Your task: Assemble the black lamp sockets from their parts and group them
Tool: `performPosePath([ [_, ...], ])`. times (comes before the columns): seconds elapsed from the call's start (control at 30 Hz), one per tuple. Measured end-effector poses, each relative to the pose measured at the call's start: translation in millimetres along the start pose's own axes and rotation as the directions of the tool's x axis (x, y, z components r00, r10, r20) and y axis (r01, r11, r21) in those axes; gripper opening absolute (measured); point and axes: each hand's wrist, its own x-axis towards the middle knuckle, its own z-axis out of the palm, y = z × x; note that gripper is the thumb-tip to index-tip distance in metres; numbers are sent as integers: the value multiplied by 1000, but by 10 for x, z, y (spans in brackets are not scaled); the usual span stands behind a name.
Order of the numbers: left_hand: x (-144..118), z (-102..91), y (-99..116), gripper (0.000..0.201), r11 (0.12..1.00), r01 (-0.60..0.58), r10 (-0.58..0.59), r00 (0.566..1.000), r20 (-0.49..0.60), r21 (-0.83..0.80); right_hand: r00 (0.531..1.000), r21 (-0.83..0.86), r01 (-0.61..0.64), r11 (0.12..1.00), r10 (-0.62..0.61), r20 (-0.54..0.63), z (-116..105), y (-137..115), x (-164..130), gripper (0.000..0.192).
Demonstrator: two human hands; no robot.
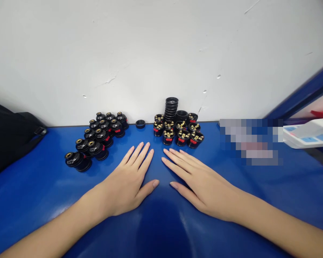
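Along the far edge of the blue desk (161, 229), close to a white wall (150, 53), two groups of black parts stand on either side of a small black ring (140, 124). On the right is a cluster of open black cups (168, 138) set close together, with gold metal pieces (183, 135) in their mouths and red tabs (181, 140) on the fronts of several. Behind them rise a ribbed black stack (171, 108), its foot hidden by the cups, and a wider black collar (182, 115) whose dark inside cannot be read. On the left, capped black housings (97, 149) form a slanting block, gold showing at their tips; some carry red marks.

Both hands lie palm down, fingers straight and slightly spread — neither holds anything. The left hand (130, 175) sits right of the nearest housings, with the ring beyond its fingertips; the right hand (201, 182) angles inward, its fingertips just short of the front cups. So the cups lie beyond the right hand, the housings beyond and left of the left one — hands and parts apart.
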Motion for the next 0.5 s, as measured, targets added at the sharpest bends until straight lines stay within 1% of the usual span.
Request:
performPosePath([
  [0.13,-4,5,3,80,1000,-1,1,1000,-23,-14,1000,0,7,1000,-7,5,-2,-2,3,57],
  [0.23,-5,18,-2,80,1000,-6,6,999,-38,-11,1000,-35,24,999,-25,-8,-20,-6,2,55],
  [0.37,8,36,-22,83,1000,-24,24,999,-44,11,995,-85,66,994,-72,-64,-74,-20,5,51],
  [0.5,20,38,-38,82,999,-38,38,996,-80,5,986,-110,88,990,-102,-130,-190,-16,37,46],
])
